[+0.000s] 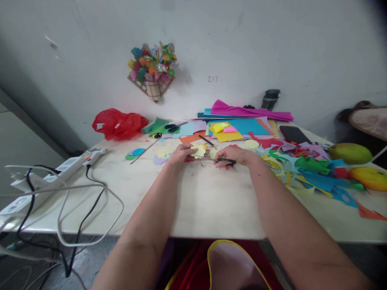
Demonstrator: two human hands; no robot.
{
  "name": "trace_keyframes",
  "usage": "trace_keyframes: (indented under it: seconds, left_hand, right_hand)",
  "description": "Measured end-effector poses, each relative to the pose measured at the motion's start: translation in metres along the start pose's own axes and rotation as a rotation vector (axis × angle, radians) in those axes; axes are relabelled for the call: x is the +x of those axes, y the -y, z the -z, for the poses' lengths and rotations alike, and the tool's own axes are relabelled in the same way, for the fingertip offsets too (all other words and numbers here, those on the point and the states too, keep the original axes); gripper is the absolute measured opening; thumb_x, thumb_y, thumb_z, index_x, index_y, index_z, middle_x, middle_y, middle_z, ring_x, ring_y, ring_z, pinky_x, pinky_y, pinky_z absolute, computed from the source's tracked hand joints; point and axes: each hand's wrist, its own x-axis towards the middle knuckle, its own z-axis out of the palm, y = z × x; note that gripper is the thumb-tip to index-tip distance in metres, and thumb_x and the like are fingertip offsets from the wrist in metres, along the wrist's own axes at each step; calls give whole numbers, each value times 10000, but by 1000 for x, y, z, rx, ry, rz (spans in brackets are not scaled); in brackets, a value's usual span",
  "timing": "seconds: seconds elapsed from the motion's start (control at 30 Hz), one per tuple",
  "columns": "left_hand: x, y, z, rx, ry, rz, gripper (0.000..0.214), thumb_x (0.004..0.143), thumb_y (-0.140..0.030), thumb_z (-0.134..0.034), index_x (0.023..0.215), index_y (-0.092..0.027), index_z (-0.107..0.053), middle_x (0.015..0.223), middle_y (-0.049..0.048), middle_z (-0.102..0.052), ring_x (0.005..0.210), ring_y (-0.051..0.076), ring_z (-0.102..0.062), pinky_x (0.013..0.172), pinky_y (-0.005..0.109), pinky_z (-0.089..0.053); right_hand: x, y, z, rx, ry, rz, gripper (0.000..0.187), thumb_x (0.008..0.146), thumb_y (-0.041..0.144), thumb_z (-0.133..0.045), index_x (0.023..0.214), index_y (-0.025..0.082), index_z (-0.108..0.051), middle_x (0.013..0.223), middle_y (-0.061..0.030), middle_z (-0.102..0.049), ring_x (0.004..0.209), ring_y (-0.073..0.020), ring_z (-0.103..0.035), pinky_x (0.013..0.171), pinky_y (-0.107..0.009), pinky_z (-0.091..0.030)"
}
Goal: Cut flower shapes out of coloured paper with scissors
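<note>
My left hand (182, 154) pinches a pale yellow paper flower (198, 150) with a scalloped edge above the middle of the table. In my right hand (232, 155) is a pair of scissors (225, 161) with dark handles. Its blades point left and reach the lower edge of the flower; whether they are apart I cannot tell. Paper scraps and small cut shapes lie just behind and below my hands. A black pen-like stick (207, 141) rests on the table behind them. To the left lie more pale yellow cut shapes (165, 151).
Colored paper sheets (250, 125) are stacked at the back. Paper scraps (314, 169) heap up on the right beside a green mango-like fruit (350, 153). A red plastic bag (119, 124), other scissors (175, 127) and a power strip (45, 181) with loose cables are on the left.
</note>
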Motion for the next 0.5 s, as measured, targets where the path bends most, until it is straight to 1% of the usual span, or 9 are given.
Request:
trace_keyframes:
  seconds: [0.17,0.5]
  left_hand:
    - [-2,-3,-2,12,28,-4,340,529,-313,-871,681,-122,-633,679,41,-664,581,141,-629,575,263,-520]
    - [-2,-1,-2,16,11,-14,339,531,-323,-868,672,-123,-634,687,41,-657,597,137,-621,577,259,-512]
  right_hand:
    - [2,-1,-1,20,7,0,339,609,416,-818,770,159,-667,549,13,-616,436,-75,-491,428,-197,-345]
    - [3,0,-2,13,-2,-3,364,592,423,-831,776,155,-666,545,14,-611,430,-72,-484,424,-195,-337]
